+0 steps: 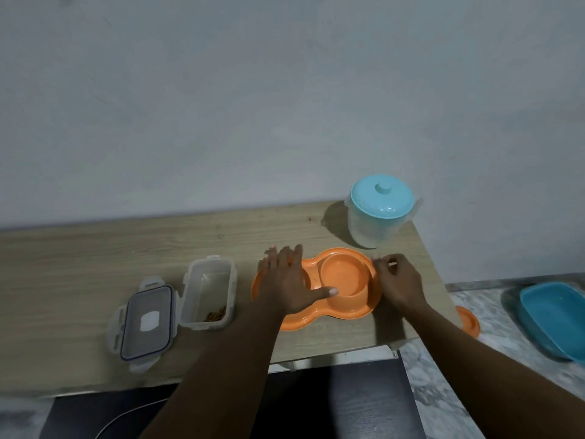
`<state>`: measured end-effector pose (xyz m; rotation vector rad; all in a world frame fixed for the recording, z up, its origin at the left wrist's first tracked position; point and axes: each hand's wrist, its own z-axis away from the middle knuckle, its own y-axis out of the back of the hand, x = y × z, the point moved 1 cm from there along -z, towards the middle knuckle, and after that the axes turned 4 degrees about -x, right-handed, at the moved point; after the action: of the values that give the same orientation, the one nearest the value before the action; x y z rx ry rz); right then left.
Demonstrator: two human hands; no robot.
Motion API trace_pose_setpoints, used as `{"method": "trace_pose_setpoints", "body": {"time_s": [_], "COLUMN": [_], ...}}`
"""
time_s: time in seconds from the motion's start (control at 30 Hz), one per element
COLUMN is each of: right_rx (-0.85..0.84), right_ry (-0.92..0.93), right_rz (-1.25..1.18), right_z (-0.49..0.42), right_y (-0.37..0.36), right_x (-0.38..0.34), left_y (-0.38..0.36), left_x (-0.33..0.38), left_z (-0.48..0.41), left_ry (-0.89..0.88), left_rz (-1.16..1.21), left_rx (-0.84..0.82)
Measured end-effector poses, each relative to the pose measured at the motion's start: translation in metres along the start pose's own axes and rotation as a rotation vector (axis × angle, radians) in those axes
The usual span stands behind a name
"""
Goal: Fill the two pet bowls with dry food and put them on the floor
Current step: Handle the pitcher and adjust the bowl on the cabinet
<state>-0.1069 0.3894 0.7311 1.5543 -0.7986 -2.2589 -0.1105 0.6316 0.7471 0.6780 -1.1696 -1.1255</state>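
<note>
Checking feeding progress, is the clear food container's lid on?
No, the lid lies on the table to the left of the open food container.

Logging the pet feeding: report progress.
Done: clear container open, lid beside it, little kibble left. In hand: left hand flat over one well of the orange double bowl, right hand gripping its rim. Left: the visible well looks empty; the bowl is on the table, not the floor.
</note>
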Motion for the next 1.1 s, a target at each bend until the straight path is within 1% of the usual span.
{"method": "trace_pose_setpoints", "body": {"time_s": [0.1, 0.23, 0.3, 0.4, 0.47, 0.6, 0.77, 0.93, 1.1], "right_rx": [-0.061, -0.055, -0.052, -0.052, -0.056, -0.039, 0.017, 0.069, 0.151], "right_ry": [0.032, 0.049, 0.064, 0.054, 0.049, 0.049, 0.046, 0.029, 0.032], "right_rz": [0.135, 0.206, 0.231, 0.232, 0.236, 0.226, 0.181, 0.169, 0.158], "right_z": [0.004, 0.002, 0.0, -0.003, -0.004, -0.001, 0.011, 0.028, 0.047], "right_y": [-0.013, -0.019, -0.018, -0.017, -0.015, -0.015, -0.004, 0.024, 0.072], "right_x": [0.003, 0.001, 0.002, 0.002, 0.002, 0.0, 0.003, 0.01, 0.027], "left_y": [0.002, -0.001, -0.003, -0.003, 0.0, 0.008, 0.015, 0.022, 0.026], "left_x": [-0.016, -0.027, -0.028, -0.026, -0.026, -0.028, -0.022, 0.0, 0.041], "left_z": [0.021, 0.042, 0.047, 0.05, 0.049, 0.044, 0.048, 0.055, 0.066], "left_ry": [0.153, 0.287, 0.331, 0.342, 0.348, 0.478, 0.418, 0.378, 0.324], "left_rz": [0.032, 0.217, 0.278, 0.308, 0.349, 0.462, 0.362, 0.393, 0.419], "left_rx": [0.021, -0.018, -0.029, -0.036, 0.002, 0.129, 0.182, 0.185, 0.177]}}
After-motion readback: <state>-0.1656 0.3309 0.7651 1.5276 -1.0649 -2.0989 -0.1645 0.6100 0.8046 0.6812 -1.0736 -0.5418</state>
